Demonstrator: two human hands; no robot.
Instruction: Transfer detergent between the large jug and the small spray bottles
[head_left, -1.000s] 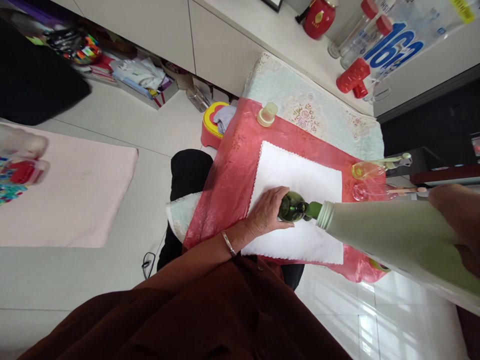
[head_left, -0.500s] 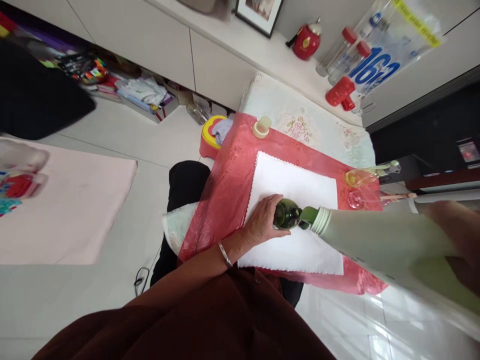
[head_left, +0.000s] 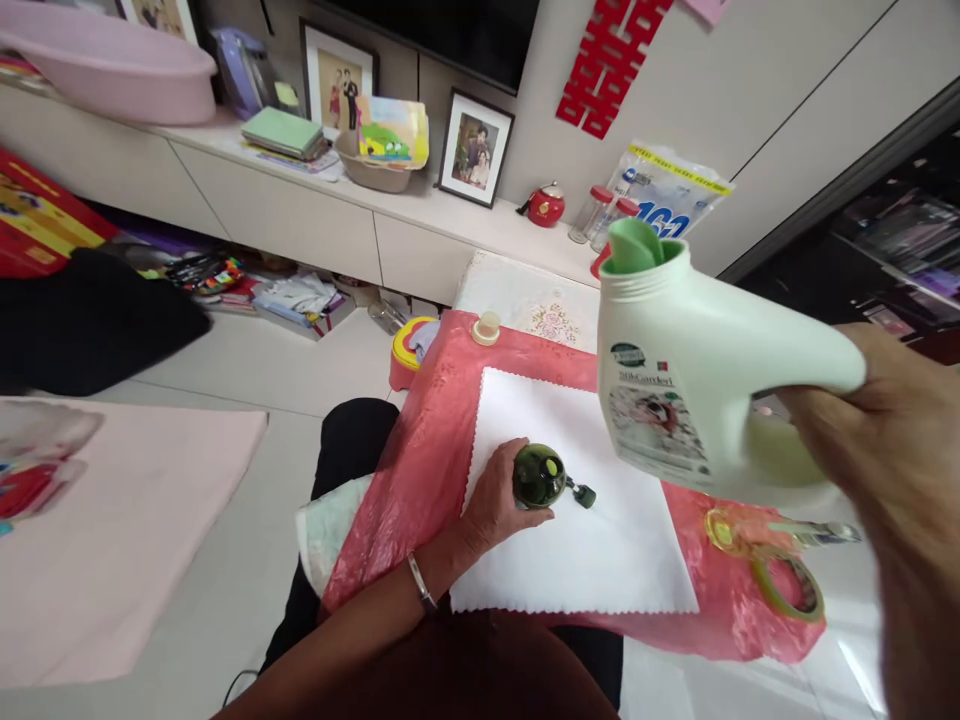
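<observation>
My left hand (head_left: 491, 505) is closed around a dark green bottle (head_left: 534, 480), which stands on a white sheet with a scalloped edge (head_left: 585, 565). The bottle's open mouth shows from above, and a small dark stopper (head_left: 583, 495) sticks out beside it. Over on the right, my right hand (head_left: 885, 430) grips the handle of a pale green detergent jug (head_left: 667, 350). The jug is held up off the table with its uncapped, spouted mouth tipped up, apart from the bottle. A pale cap (head_left: 487, 328) sits on the red tablecloth (head_left: 420, 420).
Near the right table edge are a yellowish clear bottle (head_left: 731, 530) and a roll of tape (head_left: 787, 588). A red pot (head_left: 546, 205), glass jars (head_left: 591, 213) and picture frames (head_left: 476, 150) stand on the low cabinet. A small yellow-and-red stool (head_left: 405, 355) is beside the table.
The detergent jug has lifted away from the bottle's mouth and turned from tilted down to spout up. My left hand still holds the bottle. The view has tilted upward.
</observation>
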